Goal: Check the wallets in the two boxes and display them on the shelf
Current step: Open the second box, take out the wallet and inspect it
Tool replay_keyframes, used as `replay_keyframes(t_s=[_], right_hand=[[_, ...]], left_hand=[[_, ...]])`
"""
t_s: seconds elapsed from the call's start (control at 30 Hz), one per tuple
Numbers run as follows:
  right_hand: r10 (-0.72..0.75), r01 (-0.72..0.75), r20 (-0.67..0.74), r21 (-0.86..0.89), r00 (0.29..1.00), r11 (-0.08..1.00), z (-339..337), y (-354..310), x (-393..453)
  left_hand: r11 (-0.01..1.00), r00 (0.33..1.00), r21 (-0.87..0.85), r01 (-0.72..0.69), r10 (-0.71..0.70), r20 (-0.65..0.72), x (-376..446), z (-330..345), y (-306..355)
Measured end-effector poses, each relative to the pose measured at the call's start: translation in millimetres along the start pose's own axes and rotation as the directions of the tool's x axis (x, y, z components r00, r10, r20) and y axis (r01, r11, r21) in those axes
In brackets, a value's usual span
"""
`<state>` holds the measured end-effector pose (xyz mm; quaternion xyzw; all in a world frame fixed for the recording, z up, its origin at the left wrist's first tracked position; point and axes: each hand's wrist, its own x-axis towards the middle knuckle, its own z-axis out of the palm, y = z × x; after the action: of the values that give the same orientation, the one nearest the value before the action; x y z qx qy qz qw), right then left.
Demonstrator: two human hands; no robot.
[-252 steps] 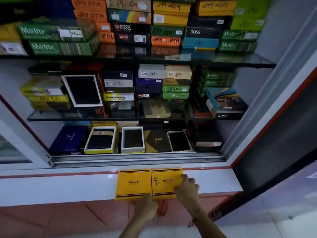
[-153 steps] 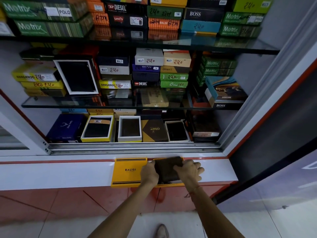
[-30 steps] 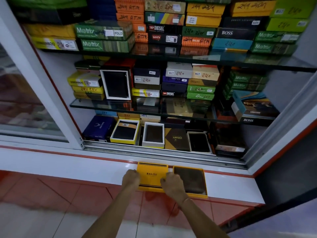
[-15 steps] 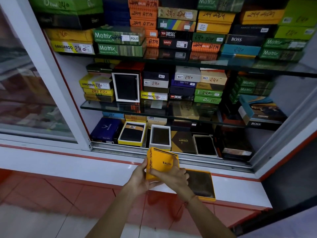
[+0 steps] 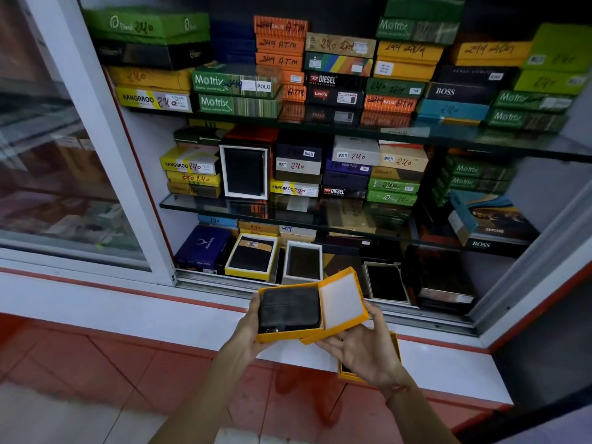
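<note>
My left hand (image 5: pixel 248 328) holds a yellow box base (image 5: pixel 290 335) in the air above the white ledge. A dark grey wallet (image 5: pixel 288 306) lies inside it. My right hand (image 5: pixel 362 350) holds the box's yellow lid (image 5: pixel 341 301), turned over with its white inside up, just to the right of the base and touching it. The second yellow box (image 5: pixel 395 346) rests on the ledge, mostly hidden behind my right hand.
An open display cabinet has glass shelves (image 5: pixel 320 219) stacked with several wallet boxes. The bottom shelf holds open boxes (image 5: pixel 251 256) showing wallets. A white sliding frame (image 5: pixel 105 139) stands at the left, the white ledge (image 5: pixel 128 310) runs in front, and red tile lies below.
The closed box in my hands has been opened. The lid came off to the right in my right hand, and the wallet inside the base now shows.
</note>
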<state>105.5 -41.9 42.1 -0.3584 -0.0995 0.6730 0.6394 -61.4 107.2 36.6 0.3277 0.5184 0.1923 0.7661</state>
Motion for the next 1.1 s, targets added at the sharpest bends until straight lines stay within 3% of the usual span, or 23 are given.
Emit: replay_keyframes(t_s=[0.17, 0.3, 0.47, 0.57, 0.7, 0.83, 1.0, 1.1], right_hand=[[-0.025, 0.023, -0.135, -0.021, 0.99, 1.0, 6.5, 17.0, 7.8], [-0.161, 0.081, -0.246, -0.306, 0.956, 0.948, -3.4, 16.0, 10.2], [-0.411, 0.033, -0.432, -0.656, 0.803, 0.754, -8.8, 26.4, 18.3], [-0.549, -0.094, -0.381, -0.873, 0.744, 0.479, -6.9, 40.5, 20.5], [-0.61, -0.218, -0.376, -0.922, 0.697, 0.32, 6.1, 50.1, 18.8], [-0.543, -0.329, -0.471, -0.88, 0.695, 0.343, 15.4, 58.7, 18.6], [-0.417, -0.4, -0.586, -0.797, 0.695, 0.453, 15.6, 60.2, 27.4], [-0.423, -0.446, -0.595, -0.799, 0.684, 0.403, 25.8, 50.5, 38.3]], left_hand=[[0.998, 0.995, 0.015, 0.059, -0.06, 0.078, -4.9, 11.0, 1.7], [1.0, 0.999, -0.014, -0.009, 0.008, -0.046, -3.4, 2.7, 3.6], [1.0, 0.993, 0.029, -0.009, 0.012, -0.113, 0.9, -6.5, -9.4], [0.993, 0.984, 0.107, -0.041, 0.058, -0.169, 5.4, -6.1, -18.6], [0.941, 0.949, 0.329, -0.075, 0.169, -0.265, 3.5, -6.1, -26.9], [0.877, 0.914, 0.47, -0.099, 0.267, -0.306, 2.3, -2.9, -31.7], [0.773, 0.953, 0.624, -0.11, 0.261, -0.154, 10.2, 2.6, -36.3], [0.703, 0.972, 0.699, -0.127, 0.229, -0.054, 22.7, -2.3, -36.1]])
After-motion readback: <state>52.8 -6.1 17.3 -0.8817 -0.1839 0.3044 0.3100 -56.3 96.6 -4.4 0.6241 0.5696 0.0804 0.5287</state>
